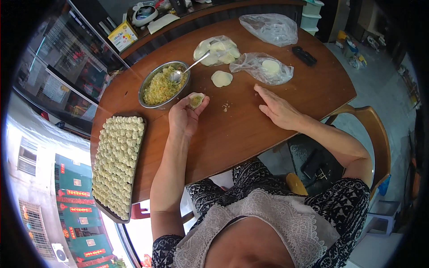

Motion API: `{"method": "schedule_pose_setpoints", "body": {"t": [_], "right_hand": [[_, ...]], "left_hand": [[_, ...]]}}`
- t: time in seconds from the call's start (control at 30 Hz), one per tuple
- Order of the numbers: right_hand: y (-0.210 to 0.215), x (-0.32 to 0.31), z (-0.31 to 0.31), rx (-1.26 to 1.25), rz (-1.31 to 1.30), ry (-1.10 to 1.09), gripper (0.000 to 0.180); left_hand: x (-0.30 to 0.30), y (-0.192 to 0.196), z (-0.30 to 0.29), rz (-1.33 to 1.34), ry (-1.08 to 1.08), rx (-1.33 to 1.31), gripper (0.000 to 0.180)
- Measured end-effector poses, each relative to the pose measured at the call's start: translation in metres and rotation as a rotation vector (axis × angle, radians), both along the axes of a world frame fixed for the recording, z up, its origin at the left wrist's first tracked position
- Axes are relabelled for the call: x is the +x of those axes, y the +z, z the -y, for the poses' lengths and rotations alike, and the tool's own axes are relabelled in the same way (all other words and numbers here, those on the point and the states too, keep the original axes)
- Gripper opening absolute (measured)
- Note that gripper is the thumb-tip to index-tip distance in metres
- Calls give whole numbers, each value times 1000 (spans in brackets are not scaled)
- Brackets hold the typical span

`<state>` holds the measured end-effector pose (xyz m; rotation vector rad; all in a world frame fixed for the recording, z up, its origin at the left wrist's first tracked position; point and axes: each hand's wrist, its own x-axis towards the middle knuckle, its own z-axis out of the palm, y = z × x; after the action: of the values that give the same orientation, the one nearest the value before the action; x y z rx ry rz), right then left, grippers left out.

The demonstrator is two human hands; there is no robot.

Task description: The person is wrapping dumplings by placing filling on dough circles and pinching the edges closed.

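My left hand (186, 115) holds a dumpling wrapper (200, 95) cupped in its fingers, with a dab of yellow-green filling (195, 101) in the middle. Just beyond it stands a metal bowl (142, 97) of chopped filling (161, 85), a spoon (193, 64) resting in it. Over the table at the right, my right hand (279, 108) is open and holds nothing, its fingers stretched toward a plastic bag (250, 67) with a round wrapper (271, 67) in it. A small stack of wrappers (221, 78) lies between the bowl and that bag.
A tray (144, 129) packed with rows of small dumplings sits at the table's left edge. At the back lie a bag of wrappers (216, 50), a clear plastic bag (270, 29) and a black object (304, 56). Crumbs (226, 106) dot the wooden table (214, 147). A chair (377, 134) stands right.
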<state>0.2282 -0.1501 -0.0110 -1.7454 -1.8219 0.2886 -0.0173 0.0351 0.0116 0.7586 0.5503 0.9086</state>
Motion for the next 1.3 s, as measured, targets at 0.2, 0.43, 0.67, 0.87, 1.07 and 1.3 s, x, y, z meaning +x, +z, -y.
{"method": "schedule_pose_setpoints", "body": {"t": [0.2,0.43,0.67,0.87,1.07,1.3], "right_hand": [[-5,-18,-5,-22,188,-55,72],[-11,-50,-61,78,175,118,75],[-12,-66,-69,117,138,332,74],[-6,-39,-61,174,-36,253,59],[12,-29,-61,174,427,208,41],[5,-33,-92,244,616,239,37]], "left_hand": [[1,2,2,-1,-6,-18,24],[2,3,2,8,10,-31,21],[2,2,1,21,19,-6,20],[0,-4,-4,3,5,-16,21],[0,-2,-2,5,21,-23,21],[2,-6,-6,10,4,-22,21]]}}
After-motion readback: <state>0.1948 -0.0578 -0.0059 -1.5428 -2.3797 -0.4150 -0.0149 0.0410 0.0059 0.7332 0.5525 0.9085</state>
